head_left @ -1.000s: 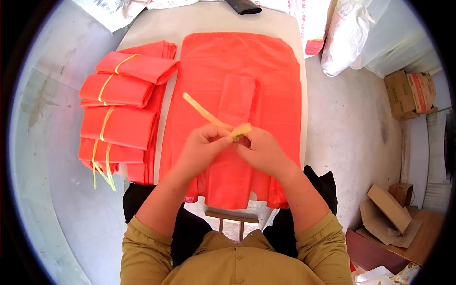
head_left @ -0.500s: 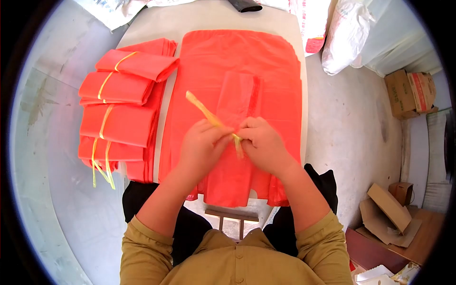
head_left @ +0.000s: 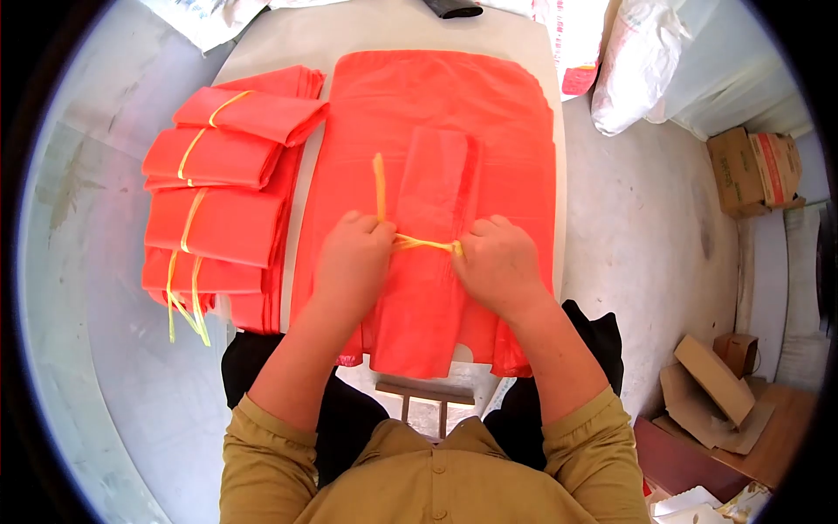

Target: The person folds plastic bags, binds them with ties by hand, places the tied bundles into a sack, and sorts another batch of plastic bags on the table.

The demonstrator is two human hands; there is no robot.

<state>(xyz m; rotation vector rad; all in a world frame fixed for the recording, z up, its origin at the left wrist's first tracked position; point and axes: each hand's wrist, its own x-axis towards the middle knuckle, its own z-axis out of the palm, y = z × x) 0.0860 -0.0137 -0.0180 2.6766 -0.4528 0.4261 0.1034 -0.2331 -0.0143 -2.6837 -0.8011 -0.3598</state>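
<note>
A folded bundle of red plastic bags [head_left: 428, 188] lies lengthwise on a wide stack of flat red plastic bags [head_left: 367, 96]. Across the bundle runs a yellow tie strip [head_left: 428, 245], drawn taut between my two hands. My left hand [head_left: 353, 262] is closed on one end, and a loose tail stands up above its fingers. The other end is in the closed fingers of my right hand [head_left: 499, 262], at the bundle's right side. Whether a knot sits under the strip I cannot tell.
Several folded red bundles with yellow ties [head_left: 218, 210] are piled at the left edge of the table [head_left: 288, 39]. A black roll [head_left: 454, 7] is at the far edge. White sacks [head_left: 637, 65] and cardboard boxes [head_left: 755, 173] stand to the right.
My hands have moved apart from the middle of the bundle, pulling the yellow strip out straight between them. The loose tail has swung more upright.
</note>
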